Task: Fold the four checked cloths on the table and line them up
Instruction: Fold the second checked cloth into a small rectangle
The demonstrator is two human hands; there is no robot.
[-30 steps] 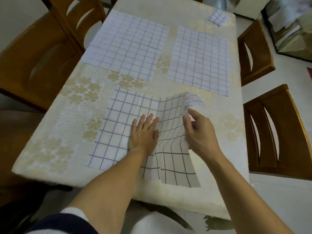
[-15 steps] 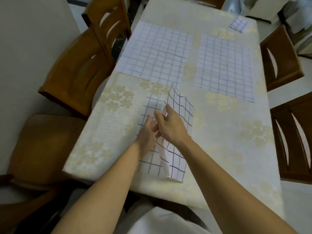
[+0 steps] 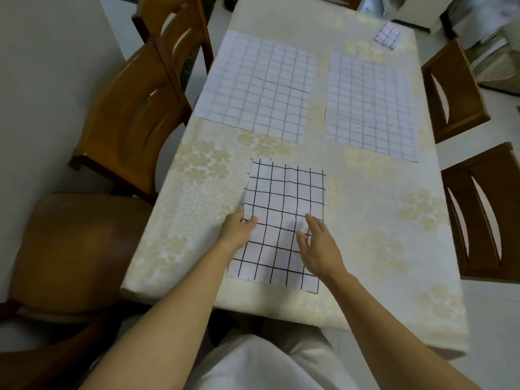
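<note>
The left hand (image 3: pixel 237 230) pinches the left edge of the folded white cloth with a black grid (image 3: pixel 284 192), thumb on top, fingertips hidden beneath. The right hand (image 3: pixel 318 246) is loosely spread over its right side; whether it touches is unclear. This cloth lies near the front edge of the cream flowered desk (image 3: pixel 380 220), slightly rumpled. Beyond it lie two flat pale checked cloths (image 3: pixel 259 85) (image 3: pixel 368 105) and, blurred at the far corner, a small folded checked cloth (image 3: pixel 387 36).

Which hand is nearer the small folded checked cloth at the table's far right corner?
Right. Both are far short of the small folded checked cloth: the right hand rests on the half-folded black-checked cloth, the left hand grips its left edge, farther over.
</note>
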